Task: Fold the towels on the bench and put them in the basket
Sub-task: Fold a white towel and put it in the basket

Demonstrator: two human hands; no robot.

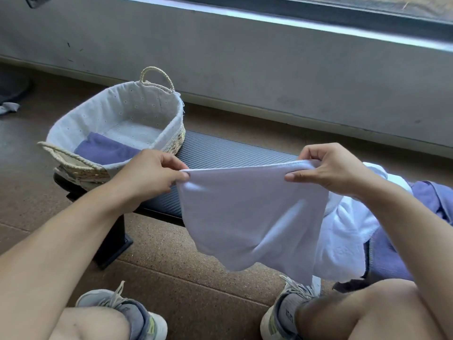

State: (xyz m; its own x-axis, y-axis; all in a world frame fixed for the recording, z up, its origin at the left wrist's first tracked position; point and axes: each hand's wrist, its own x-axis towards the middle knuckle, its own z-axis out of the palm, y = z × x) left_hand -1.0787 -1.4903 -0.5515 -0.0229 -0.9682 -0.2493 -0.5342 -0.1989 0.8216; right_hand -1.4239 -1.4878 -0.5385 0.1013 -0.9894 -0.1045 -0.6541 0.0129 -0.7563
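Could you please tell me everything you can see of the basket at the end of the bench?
The basket is an oval of pale woven straw with a white eyelet fabric liner folded over its rim and a braided loop handle at each end. It stands upright on the left end of the dark bench. A folded purple towel lies inside at the near end. Neither hand touches it.

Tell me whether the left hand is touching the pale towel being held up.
Touching. The head view shows the left hand pinching the top corner of the pale towel, thumb and fingers closed on the cloth edge.
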